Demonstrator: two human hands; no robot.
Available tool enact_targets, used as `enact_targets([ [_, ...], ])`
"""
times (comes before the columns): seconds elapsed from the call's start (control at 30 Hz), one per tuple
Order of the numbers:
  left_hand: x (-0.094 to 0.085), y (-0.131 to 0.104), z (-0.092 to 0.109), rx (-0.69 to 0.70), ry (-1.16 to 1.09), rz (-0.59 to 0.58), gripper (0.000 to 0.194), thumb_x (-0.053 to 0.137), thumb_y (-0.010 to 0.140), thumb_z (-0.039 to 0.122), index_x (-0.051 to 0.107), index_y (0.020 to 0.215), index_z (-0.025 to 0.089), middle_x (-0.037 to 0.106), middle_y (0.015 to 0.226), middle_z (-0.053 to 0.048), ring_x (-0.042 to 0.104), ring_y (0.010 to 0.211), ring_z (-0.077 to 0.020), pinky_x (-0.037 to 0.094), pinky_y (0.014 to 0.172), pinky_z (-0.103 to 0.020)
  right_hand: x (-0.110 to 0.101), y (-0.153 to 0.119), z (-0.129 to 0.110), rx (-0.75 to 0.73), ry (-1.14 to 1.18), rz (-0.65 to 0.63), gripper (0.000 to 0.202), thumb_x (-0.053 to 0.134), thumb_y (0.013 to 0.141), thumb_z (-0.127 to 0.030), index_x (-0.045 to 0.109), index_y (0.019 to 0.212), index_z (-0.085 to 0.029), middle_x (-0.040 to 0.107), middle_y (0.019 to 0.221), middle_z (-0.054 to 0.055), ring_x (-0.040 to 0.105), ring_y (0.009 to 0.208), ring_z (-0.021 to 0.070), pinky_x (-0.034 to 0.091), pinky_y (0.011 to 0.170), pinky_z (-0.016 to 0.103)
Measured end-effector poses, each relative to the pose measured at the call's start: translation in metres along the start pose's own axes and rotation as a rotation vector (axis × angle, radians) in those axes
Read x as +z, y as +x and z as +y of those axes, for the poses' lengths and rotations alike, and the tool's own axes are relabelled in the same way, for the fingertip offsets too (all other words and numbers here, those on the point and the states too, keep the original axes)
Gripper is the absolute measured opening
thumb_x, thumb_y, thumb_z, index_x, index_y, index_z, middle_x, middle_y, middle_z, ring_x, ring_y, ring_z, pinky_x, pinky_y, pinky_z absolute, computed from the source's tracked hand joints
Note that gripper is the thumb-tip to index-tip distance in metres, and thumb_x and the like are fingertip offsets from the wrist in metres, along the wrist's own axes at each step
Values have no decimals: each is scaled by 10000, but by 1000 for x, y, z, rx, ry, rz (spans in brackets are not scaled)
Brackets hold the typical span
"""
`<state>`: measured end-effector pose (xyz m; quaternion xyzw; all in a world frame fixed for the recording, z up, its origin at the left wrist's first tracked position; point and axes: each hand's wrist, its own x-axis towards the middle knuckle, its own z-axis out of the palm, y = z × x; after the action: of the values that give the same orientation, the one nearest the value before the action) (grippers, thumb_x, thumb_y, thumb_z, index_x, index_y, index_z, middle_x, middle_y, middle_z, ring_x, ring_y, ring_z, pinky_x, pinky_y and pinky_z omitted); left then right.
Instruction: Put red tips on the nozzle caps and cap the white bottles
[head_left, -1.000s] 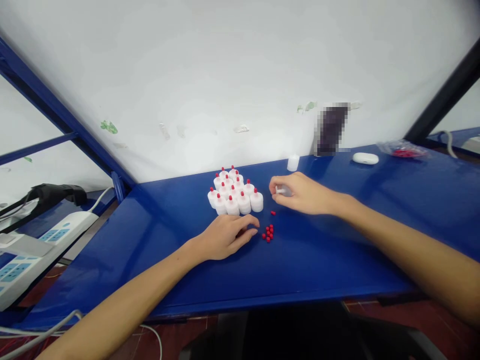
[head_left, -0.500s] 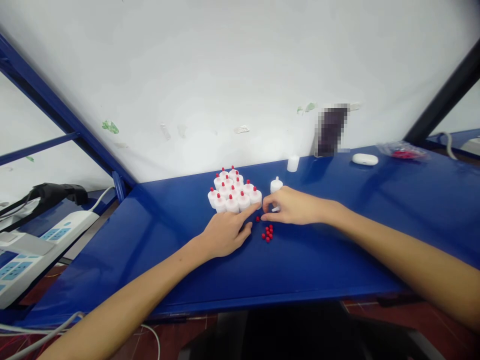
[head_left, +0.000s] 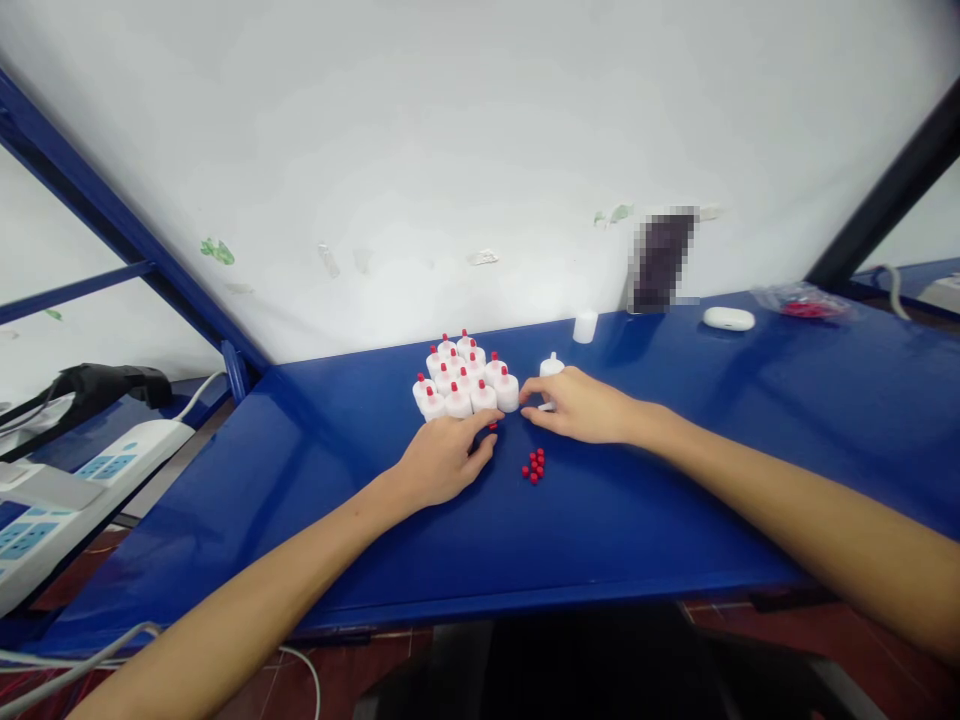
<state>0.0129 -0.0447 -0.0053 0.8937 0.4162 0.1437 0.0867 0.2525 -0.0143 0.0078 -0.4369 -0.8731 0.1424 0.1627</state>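
My left hand (head_left: 442,460) lies by the near side of a cluster of small white bottles (head_left: 484,400) with red tips. Its index finger and thumb are apart, and a loose red cap (head_left: 493,426) shows between them, partly hidden under the index finger. To the right, my right hand (head_left: 581,405) is curled, index finger and thumb spread toward the cluster. A white nozzle (head_left: 547,406) sticks out in its grasp; the rest of that piece is hidden. Just behind stands an uncapped white bottle (head_left: 552,366). Several red caps (head_left: 534,467) lie in front.
A white cup-like piece (head_left: 585,326) stands near the wall. Farther right are a blurred-out dark panel (head_left: 663,260), a white case (head_left: 729,318) and a clear bag (head_left: 806,302) with red contents. A power strip (head_left: 97,490) lies beyond the blue table's (head_left: 315,440) left edge.
The loose red cap has moved left, from between the hands to under my left index finger. My left hand has drawn back slightly; my right hand has shifted slightly up and left with the nozzle.
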Motion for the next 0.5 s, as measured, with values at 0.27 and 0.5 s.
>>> enact_targets([
  [0.27,3,1,-4,7,-28,47,250,485,965,224,661,1136,175,593,634,15,541,545,-119,367,556,-222,4,0,3,-22,-19,8,262,563,886,-295,693,1097,-211,727,889,52,663,758,206,454,695,298],
  [0.5,1,-4,-3,181,-157,145,126,591,920,216,663,1009,163,560,719,20,479,570,-88,394,565,-208,-7,-6,-14,-167,203,5,287,497,841,-152,585,1113,-181,624,1062,82,578,929,218,447,854,357],
])
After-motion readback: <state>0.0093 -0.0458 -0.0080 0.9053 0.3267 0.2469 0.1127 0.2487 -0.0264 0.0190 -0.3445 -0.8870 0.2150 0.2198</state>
